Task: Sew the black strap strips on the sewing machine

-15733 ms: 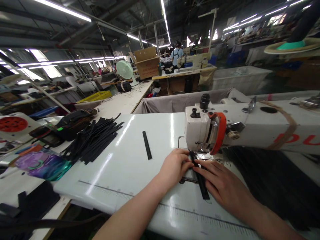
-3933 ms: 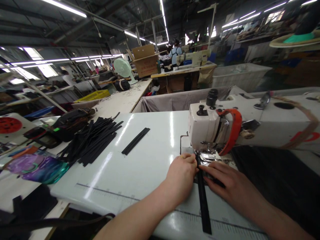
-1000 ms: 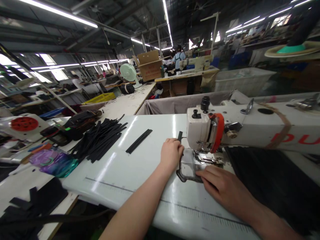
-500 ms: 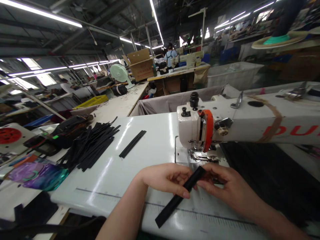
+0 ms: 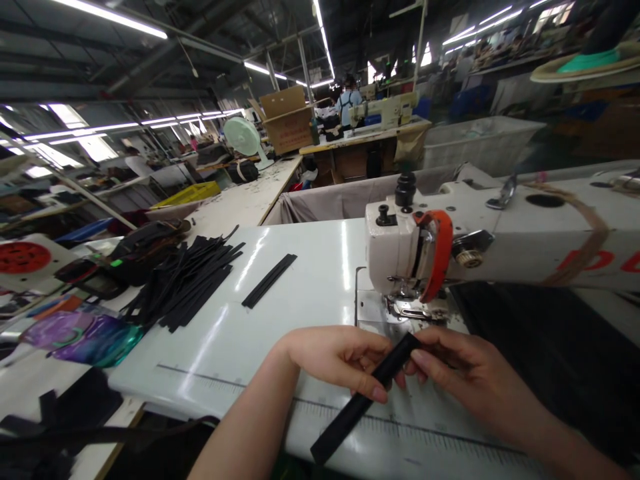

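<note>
A black fabric strip [image 5: 345, 421] slants over the printed ruler at the front of the white sewing table [image 5: 310, 267]. My left hand [image 5: 340, 360] grips it around the middle, thumb on top. At its upper end, my right hand [image 5: 460, 367] pinches the strip between thumb and fingers. Both hands are just in front of the needle area of the white sewing machine [image 5: 393, 243], which has an orange guard. Left of the machine lies a short black strip bundle [image 5: 269, 281]. Farther left is a pile of black strips [image 5: 195, 283].
Dark fabric [image 5: 545, 353] lies right of the needle area, under the machine arm. A purple and teal pouch [image 5: 85, 337] sits at the left. Behind are a green fan [image 5: 243, 137], a cardboard box [image 5: 289, 127] and a person [image 5: 349, 103] in light blue.
The view has shifted slightly, moving the machine right in the picture. Both hands still hold the strip; my right hand's grip at the upper end has changed a little.
</note>
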The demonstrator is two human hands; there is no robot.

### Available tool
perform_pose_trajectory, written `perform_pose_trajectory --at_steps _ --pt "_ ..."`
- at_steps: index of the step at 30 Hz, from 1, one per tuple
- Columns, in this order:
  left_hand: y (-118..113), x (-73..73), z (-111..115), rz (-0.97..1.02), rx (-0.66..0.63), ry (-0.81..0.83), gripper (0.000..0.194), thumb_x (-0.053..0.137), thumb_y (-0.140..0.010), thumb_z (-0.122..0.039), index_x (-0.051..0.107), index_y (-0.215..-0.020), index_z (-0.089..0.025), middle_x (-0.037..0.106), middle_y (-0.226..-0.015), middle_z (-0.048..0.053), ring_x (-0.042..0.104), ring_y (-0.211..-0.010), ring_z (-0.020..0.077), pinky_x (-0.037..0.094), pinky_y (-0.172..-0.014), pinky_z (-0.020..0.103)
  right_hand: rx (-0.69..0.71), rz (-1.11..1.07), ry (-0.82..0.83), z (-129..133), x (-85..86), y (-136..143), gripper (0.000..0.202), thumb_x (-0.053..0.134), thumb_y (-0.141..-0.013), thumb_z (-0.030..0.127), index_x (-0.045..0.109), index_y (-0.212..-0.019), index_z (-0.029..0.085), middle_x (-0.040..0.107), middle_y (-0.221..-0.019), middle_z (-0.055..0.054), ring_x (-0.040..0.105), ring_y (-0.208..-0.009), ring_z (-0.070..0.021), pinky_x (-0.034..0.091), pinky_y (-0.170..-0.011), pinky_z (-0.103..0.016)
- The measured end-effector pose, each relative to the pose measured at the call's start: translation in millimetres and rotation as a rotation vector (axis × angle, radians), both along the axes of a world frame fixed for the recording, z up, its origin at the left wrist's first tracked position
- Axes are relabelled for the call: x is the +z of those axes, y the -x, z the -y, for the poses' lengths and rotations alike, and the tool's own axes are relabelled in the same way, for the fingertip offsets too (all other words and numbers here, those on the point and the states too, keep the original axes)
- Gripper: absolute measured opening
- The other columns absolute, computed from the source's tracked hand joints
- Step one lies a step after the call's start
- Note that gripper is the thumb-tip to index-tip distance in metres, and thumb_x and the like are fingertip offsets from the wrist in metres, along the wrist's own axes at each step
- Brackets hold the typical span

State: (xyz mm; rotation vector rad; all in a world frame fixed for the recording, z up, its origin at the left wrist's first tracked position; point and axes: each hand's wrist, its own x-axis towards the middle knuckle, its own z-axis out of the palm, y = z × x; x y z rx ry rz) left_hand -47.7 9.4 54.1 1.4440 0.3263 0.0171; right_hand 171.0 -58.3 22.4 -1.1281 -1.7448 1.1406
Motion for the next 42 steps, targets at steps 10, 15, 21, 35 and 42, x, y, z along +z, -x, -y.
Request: perform_pose_trajectory --at_steps 10,15,21,35,42 --pt "3.3 -5.2 -1.2 -0.068 -0.051 0.113 0.043 0.074 -0.080 -0.040 0.059 -0.114 -0.018 0.055 -0.088 0.001 0.048 -0.063 0.0080 0.041 -0.054 0.019 -0.015 0.021 -0.023 0.5 -0.2 -4.4 0.035 0.042 -0.098 0.042 0.067 -0.083 0.021 0.066 -0.069 -0.001 0.063 -0.066 -0.0153 0.048 -0.063 -0.027" --pt "3.5 -0.5 -1.5 -0.051 -0.046 0.065 0.034 0.069 -0.083 -0.038 0.060 -0.109 -0.018 0.056 -0.088 0.001 0.051 -0.069 0.0105 0.044 -0.063 0.022 -0.066 0.080 -0.051 0.1 -3.8 -6.1 0.042 0.039 -0.098 0.044 0.065 -0.075 0.021 0.065 -0.067 -0.002 0.062 -0.063 -0.0166 0.047 -0.061 -0.029" --pt "36.5 -1.2 -24.3 -0.465 0.639 -0.772 0.024 0.044 -0.094 -0.027 0.064 -0.105 -0.018 0.062 -0.078 0.003 0.057 -0.074 0.0169 0.044 -0.071 0.027 -0.237 0.401 -0.267 -6.1 -13.9 -11.5 0.035 0.041 -0.098 0.040 0.064 -0.079 0.021 0.065 -0.075 -0.002 0.062 -0.070 -0.0177 0.047 -0.067 -0.030" --pt "77.8 -27.4 -59.8 -0.783 1.420 -1.279 0.037 0.047 -0.088 -0.019 0.063 -0.121 -0.010 0.065 -0.118 0.015 0.056 -0.112 0.0281 0.042 -0.100 0.038 -0.580 1.299 -0.740 -14.6 -32.5 -43.8 0.024 0.037 -0.094 0.020 0.059 -0.085 0.017 0.056 -0.078 -0.012 0.057 -0.069 -0.0270 0.047 -0.062 -0.040" --pt "-7.4 -22.7 -15.2 -0.268 0.977 -0.862 0.023 0.054 -0.086 -0.029 0.074 -0.086 -0.017 0.069 -0.073 0.002 0.058 -0.067 0.0155 0.042 -0.064 0.024 -0.523 1.128 -0.764 -28.2 -49.4 -58.2 0.017 0.046 -0.087 0.019 0.063 -0.087 0.019 0.062 -0.074 -0.009 0.064 -0.065 -0.0237 0.051 -0.057 -0.034"
